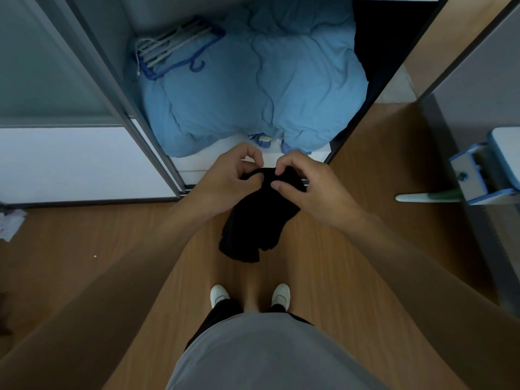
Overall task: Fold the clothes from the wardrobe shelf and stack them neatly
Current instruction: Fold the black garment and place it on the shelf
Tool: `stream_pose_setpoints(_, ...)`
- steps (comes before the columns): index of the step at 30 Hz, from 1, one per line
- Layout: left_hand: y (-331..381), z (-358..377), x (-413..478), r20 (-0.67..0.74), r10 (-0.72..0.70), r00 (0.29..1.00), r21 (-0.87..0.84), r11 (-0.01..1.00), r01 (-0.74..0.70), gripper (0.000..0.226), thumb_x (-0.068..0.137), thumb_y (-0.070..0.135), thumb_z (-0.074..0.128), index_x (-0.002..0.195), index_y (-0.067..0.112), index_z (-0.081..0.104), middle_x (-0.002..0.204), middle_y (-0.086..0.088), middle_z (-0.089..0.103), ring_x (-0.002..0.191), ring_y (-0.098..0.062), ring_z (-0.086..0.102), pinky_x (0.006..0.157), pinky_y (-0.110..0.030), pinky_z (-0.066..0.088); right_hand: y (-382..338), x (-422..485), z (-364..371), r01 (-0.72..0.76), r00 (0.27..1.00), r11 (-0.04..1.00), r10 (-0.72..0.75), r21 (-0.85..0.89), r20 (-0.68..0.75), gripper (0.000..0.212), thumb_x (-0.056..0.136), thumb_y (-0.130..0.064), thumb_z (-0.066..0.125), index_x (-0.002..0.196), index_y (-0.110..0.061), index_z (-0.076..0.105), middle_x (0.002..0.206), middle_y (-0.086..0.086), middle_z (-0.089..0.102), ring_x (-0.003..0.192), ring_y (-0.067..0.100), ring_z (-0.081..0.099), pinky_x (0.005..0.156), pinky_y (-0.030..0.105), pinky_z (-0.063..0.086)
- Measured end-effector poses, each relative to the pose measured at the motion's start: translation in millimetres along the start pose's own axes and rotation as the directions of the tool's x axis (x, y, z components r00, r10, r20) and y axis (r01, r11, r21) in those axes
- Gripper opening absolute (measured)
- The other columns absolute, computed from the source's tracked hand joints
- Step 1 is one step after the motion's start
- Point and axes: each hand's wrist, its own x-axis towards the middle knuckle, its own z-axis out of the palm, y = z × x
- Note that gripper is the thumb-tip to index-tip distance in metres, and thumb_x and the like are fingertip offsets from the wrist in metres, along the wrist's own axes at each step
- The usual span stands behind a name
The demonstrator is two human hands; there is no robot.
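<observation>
Both hands, L (233, 178) & R (306, 187), grip closed on black garment (253, 226) top edge.

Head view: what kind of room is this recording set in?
Probably a bedroom, at an open wardrobe: a blue duvet and hangers lie on its shelf, the floor is wood, and both hands hold a black garment.

- The left hand (233, 175) reached forward, fingers curled, thumb and fingertips pinched in a grip on the top edge of a black, limp fabric garment (253, 220).
- The right hand (306, 187) mirrored it close beside, pinching the same edge.
- Both bare forearms stretched forward, converging.
</observation>
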Motion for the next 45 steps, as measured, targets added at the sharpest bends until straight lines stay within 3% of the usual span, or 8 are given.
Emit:
stream_pose_setpoints(7,0,-8,-5,0.011,0.112,0.994,0.099,0.989,-0.112,0.028,0.091,-0.006,0.054,0.089,0.022,0.054,0.076,0.003,0.07,0.067,-0.011,0.058,0.06,-0.019,0.044,-7,2,5,-0.146,0.988,0.986,0.142,0.078,0.065,0.017,0.088,-0.026,0.074,0.099,-0.015,0.066,0.089,-0.004,0.068,0.08,0.006,0.062,0.071,0.023,0.047)
stream_pose_setpoints(15,-12,-13,-7,0.025,0.229,0.973,0.191,0.954,-0.229,0.016,0.087,-0.004,0.057,0.095,0.009,0.06,0.088,0.008,0.067,0.083,-0.002,0.065,0.075,-0.013,0.047,-15,10,8,-0.054,0.998,0.997,0.056,0.049,-0.035,0.004,0.089,-0.01,0.069,0.087,-0.006,0.067,0.082,0.0,0.067,0.079,0.009,0.062,0.073,0.023,0.047)
stream_pose_setpoints(20,-38,-19,-7,0.081,0.285,0.955,0.464,0.837,-0.289,0.007,0.076,0.007,0.059,0.076,0.005,0.065,0.071,-0.004,0.063,0.068,-0.011,0.056,0.06,-0.025,0.041,-23,17,10,-0.055,0.993,0.993,0.065,0.105,-0.094,0.009,0.088,-0.005,0.067,0.082,0.001,0.062,0.078,0.011,0.064,0.075,0.016,0.059,0.07,0.028,0.046)
stream_pose_setpoints(27,-81,-15,11,-0.073,-0.038,0.997,0.507,0.859,0.07,0.017,0.073,0.023,0.056,0.07,0.006,0.052,0.069,-0.015,0.058,0.06,-0.018,0.053,0.057,-0.03,0.037,-50,40,-3,-0.046,0.996,0.989,0.057,0.141,-0.071,0.009,0.086,-0.004,0.067,0.078,-0.003,0.062,0.074,0.003,0.063,0.072,0.009,0.056,0.071,0.029,0.045)
stream_pose_setpoints(33,-100,-26,9,0.044,-0.024,0.999,0.446,0.895,0.002,0.017,0.067,0.033,0.047,0.051,0.038,0.045,0.043,0.008,0.037,0.041,-0.006,0.036,0.047,-0.031,0.028,-57,47,-20,-0.006,1.0,0.995,0.007,0.101,-0.008,0.006,0.082,0.003,0.063,0.078,0.005,0.059,0.084,0.018,0.068,0.083,0.03,0.065,0.077,0.044,0.053)
stream_pose_setpoints(38,-118,-47,6,-0.02,-0.001,1.0,0.541,0.841,0.011,0.027,0.067,0.026,0.051,0.046,0.024,0.034,0.053,0.013,0.039,0.049,-0.012,0.043,0.056,-0.031,0.033,-49,50,-23,-0.063,0.998,0.993,0.062,0.099,0.015,0.01,0.08,0.007,0.061,0.073,0.002,0.056,0.084,0.017,0.068,0.089,0.024,0.068,0.08,0.037,0.053)
stream_pose_setpoints(41,-135,-63,2,-0.066,-0.024,0.998,0.605,0.794,0.059,0.032,0.065,0.023,0.054,0.045,-0.002,0.055,0.064,-0.005,0.053,0.06,-0.031,0.057,0.059,-0.034,0.037,-44,54,-23,-0.097,0.993,0.988,0.104,0.124,-0.052,0.015,0.078,0.008,0.06,0.069,-0.002,0.054,0.084,0.028,0.065,0.08,0.033,0.065,0.071,0.041,0.05)
stream_pose_setpoints(45,-151,-75,-3,-0.169,-0.067,0.983,0.625,0.765,0.16,0.018,0.069,0.003,0.064,0.053,-0.006,0.066,0.073,-0.023,0.063,0.067,-0.041,0.062,0.06,-0.043,0.047,-44,61,-19,-0.111,0.988,0.978,0.128,0.176,-0.087,0.01,0.076,0.008,0.059,0.069,0.004,0.054,0.085,0.032,0.064,0.074,0.032,0.06,0.068,0.041,0.048)
